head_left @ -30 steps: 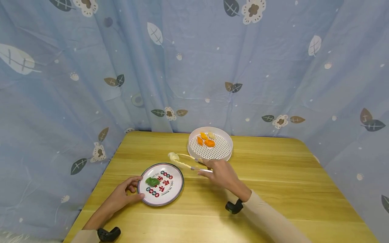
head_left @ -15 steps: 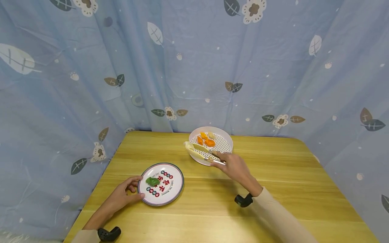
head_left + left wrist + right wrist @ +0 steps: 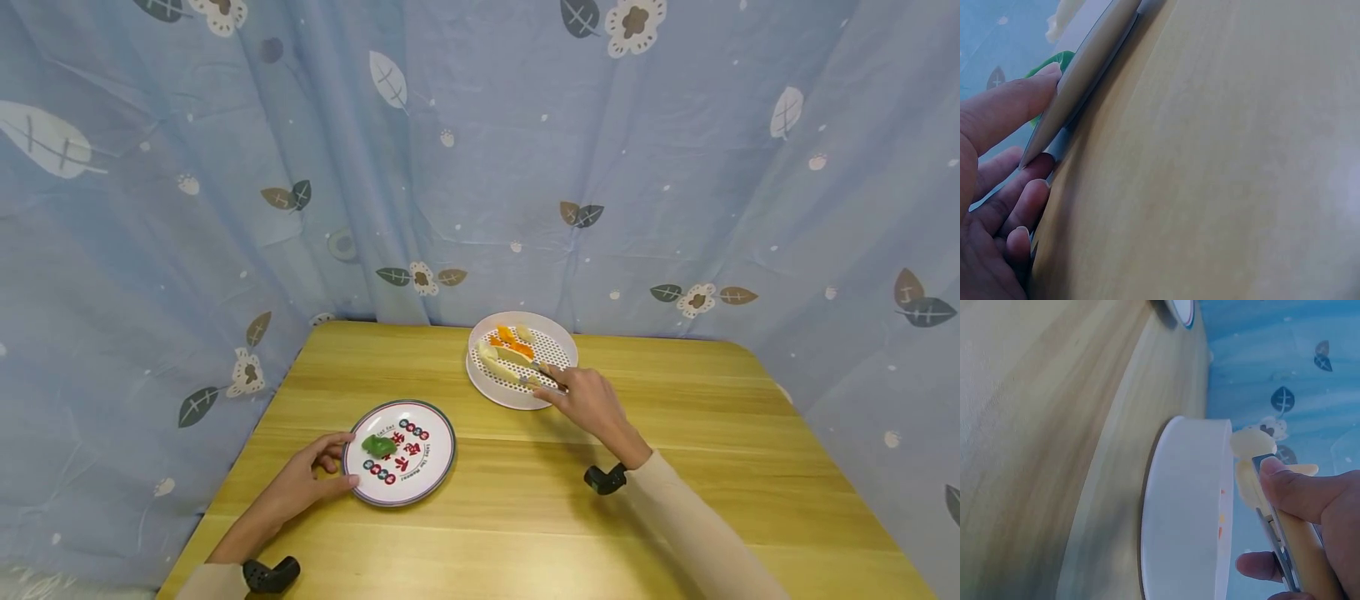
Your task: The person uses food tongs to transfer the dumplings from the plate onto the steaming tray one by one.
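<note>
My right hand (image 3: 588, 400) grips cream tongs (image 3: 510, 365) whose tips reach over the white perforated tray (image 3: 557, 387), beside orange pieces (image 3: 512, 341) and a pale piece (image 3: 524, 332). In the right wrist view the tongs (image 3: 1259, 487) hang above the tray's wall (image 3: 1188, 506), thumb on the handle. My left hand (image 3: 307, 479) holds the rim of a printed plate (image 3: 423, 467) that carries a green piece (image 3: 377, 446). The left wrist view shows my thumb (image 3: 1010, 112) on the plate's edge (image 3: 1085, 69) and fingers under it.
Both dishes sit on a wooden table (image 3: 675, 467) with a rounded far-right corner. A blue curtain with leaf and flower prints (image 3: 480, 167) hangs close behind the table and along its left side.
My right hand carried the tongs from above the table near the plate back and to the right, over the tray. The left hand and plate stayed put.
</note>
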The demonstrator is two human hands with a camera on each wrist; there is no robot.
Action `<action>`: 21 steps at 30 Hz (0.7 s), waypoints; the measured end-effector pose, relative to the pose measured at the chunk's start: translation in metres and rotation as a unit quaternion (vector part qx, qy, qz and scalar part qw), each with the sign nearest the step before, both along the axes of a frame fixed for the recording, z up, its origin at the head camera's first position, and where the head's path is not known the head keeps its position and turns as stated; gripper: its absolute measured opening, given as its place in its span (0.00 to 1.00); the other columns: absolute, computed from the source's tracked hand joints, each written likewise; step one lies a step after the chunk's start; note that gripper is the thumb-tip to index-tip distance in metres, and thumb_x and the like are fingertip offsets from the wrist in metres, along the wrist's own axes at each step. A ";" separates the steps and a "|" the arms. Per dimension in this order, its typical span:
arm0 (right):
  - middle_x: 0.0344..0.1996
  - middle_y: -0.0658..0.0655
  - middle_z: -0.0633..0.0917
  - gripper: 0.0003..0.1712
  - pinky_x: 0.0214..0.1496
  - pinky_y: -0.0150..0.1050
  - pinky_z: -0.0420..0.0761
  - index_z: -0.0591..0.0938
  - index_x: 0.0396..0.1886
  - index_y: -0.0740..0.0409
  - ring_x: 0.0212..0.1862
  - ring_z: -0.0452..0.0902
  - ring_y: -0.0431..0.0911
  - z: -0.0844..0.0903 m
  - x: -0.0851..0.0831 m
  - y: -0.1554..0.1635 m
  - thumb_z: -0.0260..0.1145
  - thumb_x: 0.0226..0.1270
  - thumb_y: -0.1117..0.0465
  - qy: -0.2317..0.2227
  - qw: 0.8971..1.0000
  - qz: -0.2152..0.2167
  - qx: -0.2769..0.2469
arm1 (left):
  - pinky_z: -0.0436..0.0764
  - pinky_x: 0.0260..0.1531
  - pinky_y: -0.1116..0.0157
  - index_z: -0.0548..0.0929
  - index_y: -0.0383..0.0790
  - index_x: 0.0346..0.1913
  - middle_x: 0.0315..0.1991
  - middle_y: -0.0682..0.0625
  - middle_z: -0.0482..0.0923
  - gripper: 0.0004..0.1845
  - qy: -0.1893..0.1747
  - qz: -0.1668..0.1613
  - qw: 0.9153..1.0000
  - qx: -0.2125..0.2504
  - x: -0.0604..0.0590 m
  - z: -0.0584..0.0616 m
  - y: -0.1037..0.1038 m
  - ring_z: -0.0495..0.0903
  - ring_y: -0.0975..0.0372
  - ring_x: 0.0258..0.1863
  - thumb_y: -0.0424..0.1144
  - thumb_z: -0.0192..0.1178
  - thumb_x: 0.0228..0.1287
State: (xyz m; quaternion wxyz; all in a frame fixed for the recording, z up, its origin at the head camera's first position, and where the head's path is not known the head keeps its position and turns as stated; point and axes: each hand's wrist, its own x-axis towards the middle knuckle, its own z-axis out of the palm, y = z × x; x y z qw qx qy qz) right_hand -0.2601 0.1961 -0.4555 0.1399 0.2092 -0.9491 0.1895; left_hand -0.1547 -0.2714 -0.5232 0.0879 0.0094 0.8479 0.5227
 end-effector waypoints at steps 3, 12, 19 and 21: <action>0.13 0.46 0.68 0.30 0.20 0.39 0.64 0.85 0.63 0.47 0.19 0.62 0.42 0.000 -0.004 -0.001 0.73 0.65 0.40 -0.002 1.000 -0.002 0.012 | 0.70 0.43 0.65 0.73 0.43 0.71 0.52 0.43 0.74 0.40 0.003 -0.004 1.000 0.004 0.000 0.000 0.000 0.70 0.54 0.46 0.46 0.78 0.57; 0.15 0.48 0.70 0.29 0.19 0.40 0.65 0.85 0.63 0.43 0.20 0.65 0.44 -0.001 -0.015 -0.005 0.72 0.66 0.39 -0.019 0.997 -0.021 0.077 | 0.70 0.42 0.65 0.73 0.43 0.71 0.52 0.44 0.73 0.40 0.002 -0.003 1.000 -0.002 0.001 0.000 0.000 0.69 0.54 0.46 0.46 0.79 0.56; 0.19 0.51 0.76 0.30 0.21 0.42 0.68 0.86 0.62 0.44 0.23 0.69 0.46 0.000 -0.022 -0.009 0.72 0.65 0.38 -0.042 0.993 -0.033 0.106 | 0.70 0.43 0.64 0.73 0.44 0.70 0.52 0.43 0.73 0.39 -0.004 0.004 1.000 0.001 0.001 0.000 0.001 0.69 0.54 0.47 0.46 0.79 0.57; 0.21 0.52 0.78 0.30 0.22 0.42 0.69 0.86 0.62 0.44 0.24 0.70 0.46 -0.001 -0.023 -0.009 0.72 0.65 0.38 -0.045 0.992 -0.036 0.112 | 0.70 0.43 0.64 0.74 0.45 0.70 0.52 0.43 0.74 0.39 -0.007 0.007 1.000 0.001 0.001 0.001 0.001 0.69 0.54 0.46 0.45 0.79 0.56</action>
